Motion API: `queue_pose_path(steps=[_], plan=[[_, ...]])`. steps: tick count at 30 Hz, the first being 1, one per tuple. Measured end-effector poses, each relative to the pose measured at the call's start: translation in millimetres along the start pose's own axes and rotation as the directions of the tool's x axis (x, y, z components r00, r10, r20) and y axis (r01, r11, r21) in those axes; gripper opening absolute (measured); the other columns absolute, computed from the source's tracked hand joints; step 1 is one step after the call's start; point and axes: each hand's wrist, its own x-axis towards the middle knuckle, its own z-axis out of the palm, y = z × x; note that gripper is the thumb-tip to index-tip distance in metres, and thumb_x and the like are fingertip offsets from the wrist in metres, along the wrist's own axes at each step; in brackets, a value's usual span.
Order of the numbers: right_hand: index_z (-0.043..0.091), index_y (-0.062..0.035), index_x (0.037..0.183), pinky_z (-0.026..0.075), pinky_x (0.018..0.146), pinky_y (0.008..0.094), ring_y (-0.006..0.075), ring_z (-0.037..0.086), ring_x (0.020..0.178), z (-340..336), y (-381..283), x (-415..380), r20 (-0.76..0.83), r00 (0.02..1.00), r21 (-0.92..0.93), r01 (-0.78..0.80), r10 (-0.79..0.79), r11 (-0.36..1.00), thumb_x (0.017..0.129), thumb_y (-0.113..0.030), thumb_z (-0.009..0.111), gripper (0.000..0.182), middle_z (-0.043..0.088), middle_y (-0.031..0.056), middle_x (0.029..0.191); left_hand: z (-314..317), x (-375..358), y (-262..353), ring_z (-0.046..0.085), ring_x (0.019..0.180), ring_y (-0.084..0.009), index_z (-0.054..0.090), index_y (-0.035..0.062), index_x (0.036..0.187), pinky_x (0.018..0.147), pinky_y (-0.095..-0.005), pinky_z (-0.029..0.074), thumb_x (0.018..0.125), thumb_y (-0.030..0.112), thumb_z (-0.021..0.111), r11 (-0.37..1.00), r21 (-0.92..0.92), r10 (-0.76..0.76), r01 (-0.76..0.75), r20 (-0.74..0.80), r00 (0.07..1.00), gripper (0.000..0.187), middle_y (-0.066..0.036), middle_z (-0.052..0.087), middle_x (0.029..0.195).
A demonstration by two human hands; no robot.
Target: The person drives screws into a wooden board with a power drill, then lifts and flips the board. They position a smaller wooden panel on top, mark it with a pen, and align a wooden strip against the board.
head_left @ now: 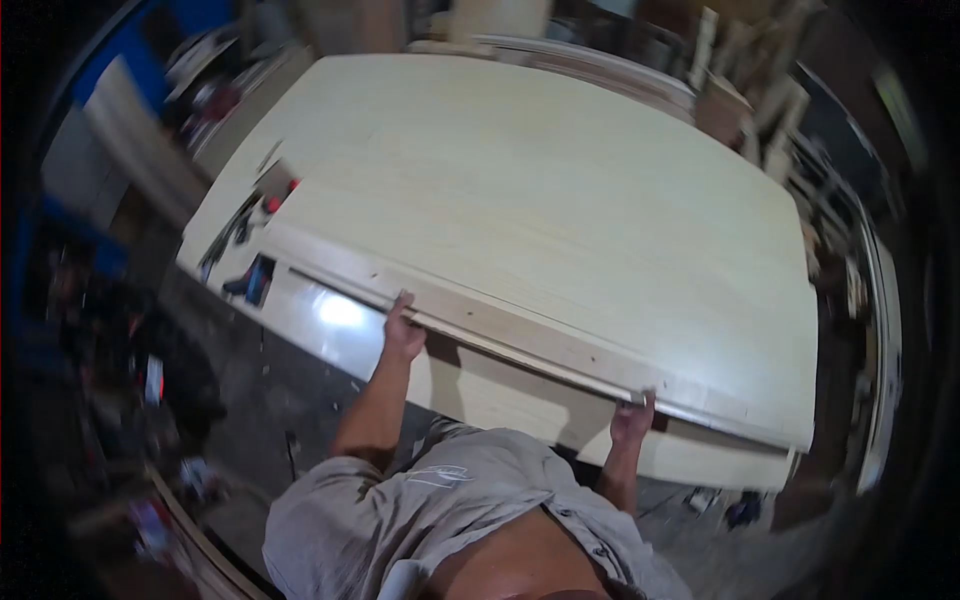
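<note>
A large pale wooden panel point(520, 190) lies over a second pale sheet point(500, 400), whose near part shows below it in shadow. Along the panel's near edge runs a long wooden strip point(500, 322) with several small dark spots. My left hand point(405, 332) is closed round this edge left of the middle, thumb on top and the other fingers mostly hidden underneath. Farther right, my right hand point(631, 420) grips the same edge in a similar way. Between the two hands, a dark gap shows under the edge.
A blue-and-black power tool point(252, 281) sits on the lower sheet at the left, near small red-and-dark tools point(268, 205). Wood offcuts point(770, 120) stand at the back right. A curved plank point(135, 140) leans at the left. Blurred clutter covers the floor lower left.
</note>
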Motion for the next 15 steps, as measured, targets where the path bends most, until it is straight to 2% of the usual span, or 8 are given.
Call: queue_pose_path(steps=[1,2,3,4,7,8,10,15], plan=[[0.057,-0.0102,0.111,0.051,0.05,0.0229,0.0138,0.062,0.088,-14.2,-6.4,14.7,-0.042,0.997,-0.068,-0.063,0.06,0.996,0.091,-0.027,0.063,0.027,0.061,0.0042,0.106,0.3,4.6,0.4,0.054,0.114,-0.0266,0.054,0.0101,0.119,0.103,-0.0424,0.043,0.085,0.024,0.066,0.998,0.061,0.003,-0.003,-0.009,1.0,0.039,-0.008,0.057,0.118],[0.058,-0.007,0.112,0.05,0.055,0.0237,0.0149,0.061,0.087,28.0,-3.8,1.6,-0.124,0.986,-0.115,0.1,-0.114,0.988,0.088,-0.024,0.066,0.03,0.06,0.0042,0.1,2.4,15.2,0.8,0.054,0.113,-0.027,0.054,0.0096,0.117,0.103,-0.043,0.043,0.083,0.023,0.066,0.993,0.121,0.006,-0.005,-0.007,1.0,0.039,-0.009,0.058,0.116],[0.06,-0.0056,0.109,0.051,0.07,0.0289,0.0182,0.059,0.09,15.7,-2.6,13.4,-0.152,0.985,-0.106,0.068,-0.083,0.992,0.086,-0.02,0.066,0.028,0.059,0.0051,0.1,5.2,21.0,1.9,0.054,0.113,-0.0275,0.054,0.0092,0.115,0.103,-0.0439,0.043,0.082,0.023,0.067,0.991,0.135,0.013,-0.01,-0.024,1.0,0.038,-0.01,0.058,0.115],[0.058,-0.0092,0.105,0.051,0.074,0.0327,0.0181,0.059,0.092,30.1,-1.6,7.1,-0.149,0.974,-0.142,0.149,-0.17,0.978,0.086,-0.022,0.066,0.024,0.058,0.0023,0.099,12.0,20.5,3.9,0.054,0.113,-0.0279,0.054,0.0088,0.113,0.103,-0.0449,0.043,0.081,0.024,0.067,0.988,0.153,0.016,-0.008,-0.051,0.999,0.038,-0.01,0.058,0.114],[0.062,-0.0097,0.096,0.047,0.058,0.0264,0.0111,0.057,0.077,42.4,2.5,6.4,-0.192,0.935,-0.106,0.283,-0.299,0.953,0.079,-0.012,0.072,0.02,0.057,-0.0015,0.088,27.4,27.1,7.0,0.053,0.112,-0.0277,0.054,0.0096,0.11,0.104,-0.045,0.041,0.081,0.025,0.068,0.984,0.178,0.001,0.014,-0.085,0.996,0.037,-0.009,0.056,0.114],[0.062,-0.0097,0.096,0.047,0.058,0.0264,0.0111,0.057,0.077,50.5,2.6,1.8,-0.218,0.918,-0.092,0.32,-0.332,0.943,0.079,-0.012,0.072,0.02,0.057,-0.0015,0.088,25.2,32.5,7.8,0.052,0.113,-0.0275,0.054,0.0098,0.11,0.105,-0.0444,0.041,0.08,0.025,0.069,0.985,0.173,0.007,0.007,-0.082,0.997,0.036,-0.008,0.055,0.115],[0.062,-0.0048,0.096,0.051,0.072,0.0335,0.0171,0.06,0.086,62.4,-0.9,-7.6,-0.205,0.912,-0.122,0.336,-0.355,0.934,0.074,-0.007,0.074,0.025,0.059,0.0033,0.091,29.9,31.1,7.0,0.05,0.114,-0.0266,0.055,0.0096,0.108,0.107,-0.0435,0.039,0.079,0.024,0.071,0.988,0.151,0.052,-0.03,-0.141,0.989,0.036,-0.008,0.053,0.115],[0.062,-0.0013,0.096,0.049,0.071,0.0343,0.0191,0.059,0.087,69.6,-0.8,-15.3,-0.169,0.905,-0.138,0.37,-0.39,0.919,0.074,-0.01,0.075,0.026,0.06,0.006,0.092,39.7,17.0,10.2,0.048,0.117,-0.0267,0.054,0.0074,0.111,0.107,-0.0446,0.039,0.079,0.025,0.073,0.989,0.139,0.064,-0.057,-0.043,0.997,0.042,-0.008,0.049,0.117]])
